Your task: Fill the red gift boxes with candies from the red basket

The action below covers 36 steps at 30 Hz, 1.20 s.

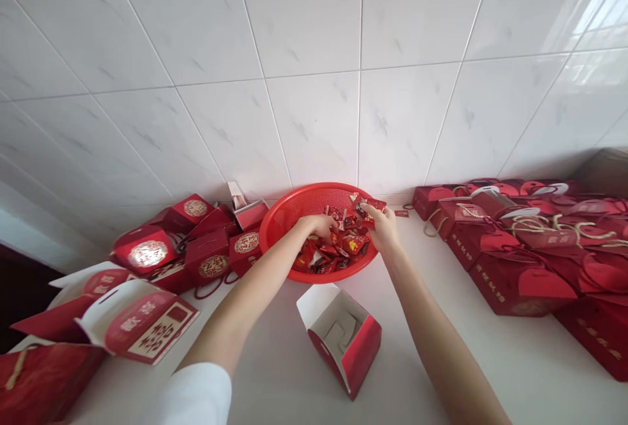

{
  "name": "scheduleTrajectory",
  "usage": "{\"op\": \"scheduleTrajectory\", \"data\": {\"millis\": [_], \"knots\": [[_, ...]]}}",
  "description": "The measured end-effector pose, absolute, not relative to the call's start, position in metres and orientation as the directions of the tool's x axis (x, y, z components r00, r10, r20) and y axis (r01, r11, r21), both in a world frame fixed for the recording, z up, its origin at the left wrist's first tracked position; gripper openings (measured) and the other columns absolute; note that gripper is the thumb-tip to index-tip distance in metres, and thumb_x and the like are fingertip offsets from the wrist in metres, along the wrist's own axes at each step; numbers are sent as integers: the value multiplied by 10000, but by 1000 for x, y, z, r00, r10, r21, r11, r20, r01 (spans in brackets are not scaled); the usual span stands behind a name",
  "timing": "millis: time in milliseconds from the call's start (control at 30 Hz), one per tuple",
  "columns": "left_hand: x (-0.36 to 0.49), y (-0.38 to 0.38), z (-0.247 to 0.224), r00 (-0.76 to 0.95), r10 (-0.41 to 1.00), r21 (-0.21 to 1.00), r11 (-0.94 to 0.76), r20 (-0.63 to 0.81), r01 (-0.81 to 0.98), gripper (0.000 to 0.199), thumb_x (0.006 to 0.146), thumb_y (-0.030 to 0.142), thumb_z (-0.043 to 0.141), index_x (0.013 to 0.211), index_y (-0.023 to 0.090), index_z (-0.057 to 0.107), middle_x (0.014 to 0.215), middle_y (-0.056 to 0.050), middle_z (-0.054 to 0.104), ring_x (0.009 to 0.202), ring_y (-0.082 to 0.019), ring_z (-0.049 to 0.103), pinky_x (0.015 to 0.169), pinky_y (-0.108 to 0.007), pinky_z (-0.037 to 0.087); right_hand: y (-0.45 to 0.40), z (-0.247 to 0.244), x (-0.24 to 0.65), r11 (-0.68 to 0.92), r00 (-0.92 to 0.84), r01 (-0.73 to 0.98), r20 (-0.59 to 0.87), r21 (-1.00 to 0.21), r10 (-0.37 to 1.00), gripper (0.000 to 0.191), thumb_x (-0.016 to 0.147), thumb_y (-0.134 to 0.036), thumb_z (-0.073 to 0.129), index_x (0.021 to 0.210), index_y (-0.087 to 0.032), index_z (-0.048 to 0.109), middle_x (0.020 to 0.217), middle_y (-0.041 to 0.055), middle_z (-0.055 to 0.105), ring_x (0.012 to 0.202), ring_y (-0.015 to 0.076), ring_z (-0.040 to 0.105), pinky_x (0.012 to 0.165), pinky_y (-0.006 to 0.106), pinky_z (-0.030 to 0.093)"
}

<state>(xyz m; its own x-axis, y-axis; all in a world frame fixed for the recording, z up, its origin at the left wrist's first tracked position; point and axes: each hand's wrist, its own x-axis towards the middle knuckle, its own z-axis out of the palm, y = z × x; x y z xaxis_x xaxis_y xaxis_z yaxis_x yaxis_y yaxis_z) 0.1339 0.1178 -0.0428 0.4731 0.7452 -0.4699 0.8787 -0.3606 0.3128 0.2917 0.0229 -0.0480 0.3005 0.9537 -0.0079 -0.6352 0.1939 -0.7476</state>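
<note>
A red plastic colander (279, 216) stands by the wall with several red-wrapped sweets (353, 243) in it. My left hand (320, 225) reaches over its left side, fingers curled down among the packets; whatever they grip is hidden. At the right rim, my right hand (383, 227) pinches a red sweet packet (363, 205) between thumb and fingers, raised above the pile. An open red gift box (360, 353) with a white inside lies between my forearms, just in front of the colander. Its flap points up and to the left.
Several red gift boxes (206, 255) crowd the left side, some with open flaps (140, 320). On the right are rows of closed red boxes (520, 281) with cord handles and a ribbon spool (503, 204). A white tiled wall (314, 124) rises behind the white tabletop (275, 359).
</note>
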Motion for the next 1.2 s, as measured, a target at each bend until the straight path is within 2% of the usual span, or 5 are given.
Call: {"op": "scheduleTrajectory", "data": {"millis": [300, 667, 833, 1000, 1200], "knots": [[136, 112, -30, 602, 751, 450, -454, -272, 769, 177, 763, 190, 678, 904, 184, 785, 1014, -38, 783, 962, -204, 698, 860, -250, 499, 20, -42, 291, 180, 295, -651, -26, -738, 955, 195, 497, -207, 809, 622, -160, 667, 567, -20, 662, 517, 122, 593, 514, 241, 509], [139, 112, -51, 628, 703, 455, -464, -334, 760, 208, 582, 205, 800, 784, 218, 753, 813, 14, 738, 803, -211, 663, 723, -265, 487, 18, -43, 290, 178, 269, -636, 1, -751, 963, 201, 514, -227, 808, 631, -171, 654, 634, 9, 693, 587, 154, 643, 563, 267, 538], [137, 113, -38, 646, 745, 575, -459, -167, 677, 359, 733, 205, 713, 1092, 205, 709, 968, -34, 736, 912, -206, 670, 784, -286, 509, 19, -42, 293, 161, 251, -658, -13, -736, 968, 207, 520, -215, 810, 637, -173, 645, 629, -1, 677, 566, 140, 622, 536, 255, 515], [132, 105, -18, 610, 782, 876, -378, 129, 299, 543, 714, 235, 778, 1229, 154, 625, 967, -61, 709, 939, -206, 667, 860, -344, 524, 18, -32, 303, 153, 252, -669, -29, -727, 967, 247, 512, -223, 836, 626, -180, 621, 642, -19, 659, 607, 127, 620, 543, 227, 501], [111, 46, 9, 677, 724, 897, -379, 134, 228, 528, 698, 265, 816, 1195, 180, 660, 905, -18, 707, 869, -176, 664, 821, -316, 517, -12, -1, 320, 105, 47, -532, 94, -840, 994, 290, 517, -266, 893, 670, -174, 665, 709, -15, 659, 687, 131, 610, 592, 232, 511]]}}
